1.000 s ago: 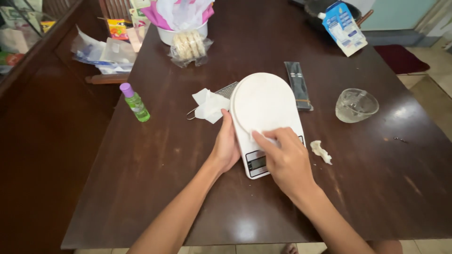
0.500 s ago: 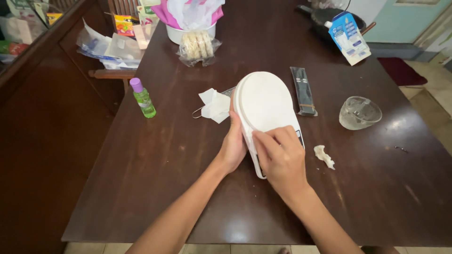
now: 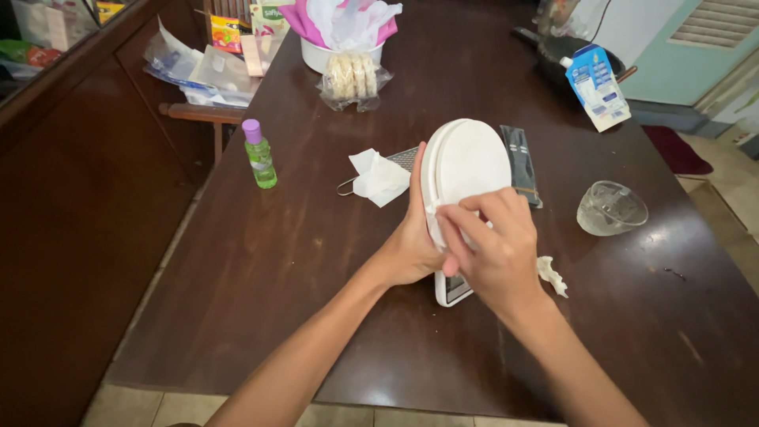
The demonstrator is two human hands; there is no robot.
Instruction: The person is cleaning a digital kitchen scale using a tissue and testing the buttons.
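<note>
White kitchen scale (image 3: 466, 170) tipped up on its long edge mid-table, clasped along its left rim by left hand (image 3: 413, 237); right hand (image 3: 492, 247) closed over its lower face, fingers pinching a bit of white tissue. Blue-and-white carton (image 3: 597, 87) leaning at far right edge. Clear bag of round crackers (image 3: 353, 77) against white bowl (image 3: 332, 54) at far end. Green bottle with purple cap (image 3: 258, 154) upright near left edge. Bare dark wooden table (image 3: 261, 261) along near side.

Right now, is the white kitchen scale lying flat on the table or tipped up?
Tipped up. The white kitchen scale stands on its left edge, its right side lifted off the table, left hand bracing it, right hand on top.
</note>
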